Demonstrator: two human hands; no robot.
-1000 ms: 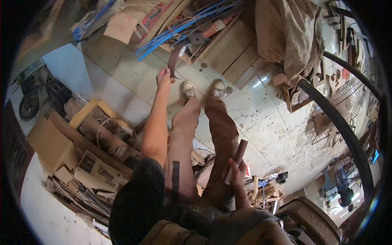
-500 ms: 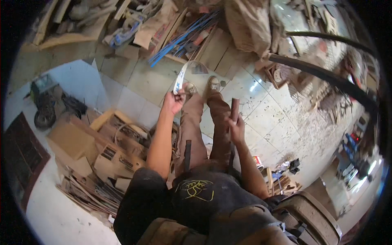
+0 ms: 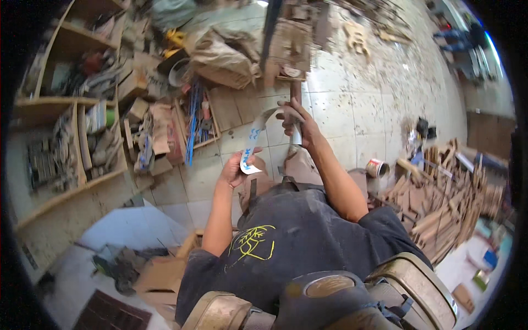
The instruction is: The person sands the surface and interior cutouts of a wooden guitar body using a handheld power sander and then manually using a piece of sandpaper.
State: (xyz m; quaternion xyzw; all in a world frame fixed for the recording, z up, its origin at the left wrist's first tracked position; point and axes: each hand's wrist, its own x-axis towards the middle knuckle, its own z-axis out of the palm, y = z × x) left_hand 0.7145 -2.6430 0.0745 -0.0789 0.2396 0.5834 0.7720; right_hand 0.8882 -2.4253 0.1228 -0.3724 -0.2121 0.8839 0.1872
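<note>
A: what's in the hands rn?

B: left hand (image 3: 237, 168) pinches the lower end of a curved whitish strip with blue marks, prob sandpaper or a belt (image 3: 254, 144). Right hand (image 3: 300, 122) is closed round its upper end together w/ a dark wooden stick (image 3: 296, 94).

A: where's the strip exactly?

B: arched between both hands, held up in front of the chest over the pale tiled floor (image 3: 352, 115).

A: surroundings?

B: wooden shelves full of clutter (image 3: 82, 137) on the left, pile of wood offcuts (image 3: 445, 192) to the right, small tin can (image 3: 377, 167) beside it.
</note>
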